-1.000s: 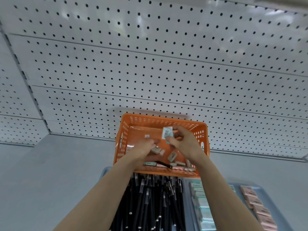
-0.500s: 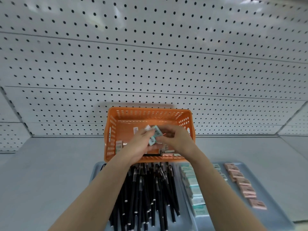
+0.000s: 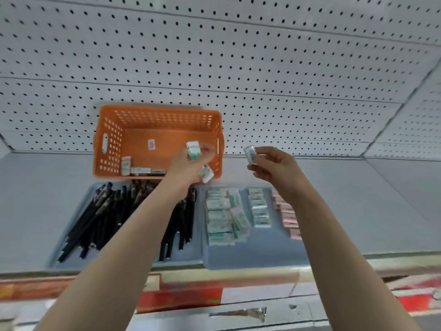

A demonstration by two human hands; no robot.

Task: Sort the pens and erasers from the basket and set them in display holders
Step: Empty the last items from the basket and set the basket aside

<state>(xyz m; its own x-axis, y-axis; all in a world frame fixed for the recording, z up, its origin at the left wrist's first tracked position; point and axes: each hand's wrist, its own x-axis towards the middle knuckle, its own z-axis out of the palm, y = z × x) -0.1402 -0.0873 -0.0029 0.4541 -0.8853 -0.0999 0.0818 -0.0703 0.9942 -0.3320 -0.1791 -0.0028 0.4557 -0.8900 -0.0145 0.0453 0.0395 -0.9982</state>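
An orange basket (image 3: 133, 120) stands on the grey shelf against the pegboard, with a few erasers (image 3: 139, 170) left at its front. My left hand (image 3: 191, 167) is raised over the basket's right front corner and grips green-and-white erasers (image 3: 192, 149). My right hand (image 3: 274, 167) is to the right of the basket, above the eraser tray, and pinches one eraser (image 3: 250, 153). In front of the basket lies a blue tray of black pens (image 3: 107, 216). Beside it a blue tray (image 3: 257, 254) holds rows of green erasers (image 3: 220, 216) and pink erasers (image 3: 287, 215).
A white pegboard wall (image 3: 238, 68) rises behind the shelf. The shelf's front edge (image 3: 238, 271) carries a red and yellow strip. Bare grey shelf (image 3: 370, 199) stretches right of the trays and left of the pen tray.
Both hands have lifted out of the basket with erasers. My right hand moved rightward, clear of the basket, and the view tilted down to show the whole trays and the shelf edge.
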